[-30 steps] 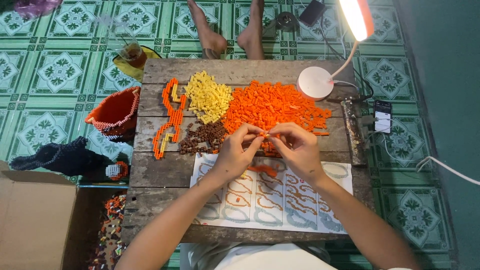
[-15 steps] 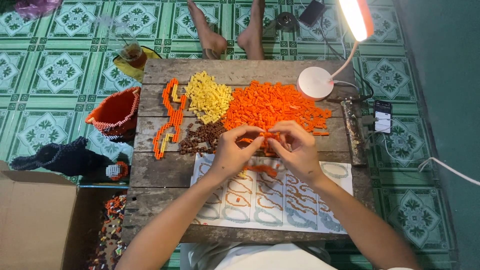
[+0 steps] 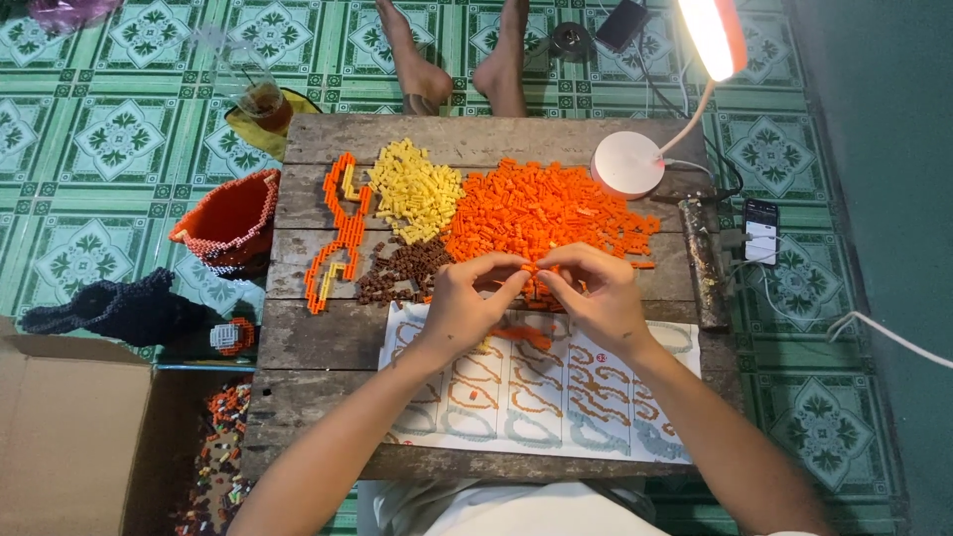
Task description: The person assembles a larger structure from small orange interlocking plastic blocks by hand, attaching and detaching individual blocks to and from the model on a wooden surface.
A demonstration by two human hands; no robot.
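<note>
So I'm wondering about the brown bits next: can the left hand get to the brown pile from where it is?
Probably yes. The brown pile lies just left of the left hand, on open table, with nothing between them.

A wooden table point(image 3: 318, 347) bears orange bricks point(image 3: 541, 203), yellow bricks point(image 3: 415, 189), apparently a pattern sheet point(image 3: 556, 397).

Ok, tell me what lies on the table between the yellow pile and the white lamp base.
In the head view, the big heap of orange pieces fills the stretch between the yellow pile and the white lamp base on the wooden table.
</note>
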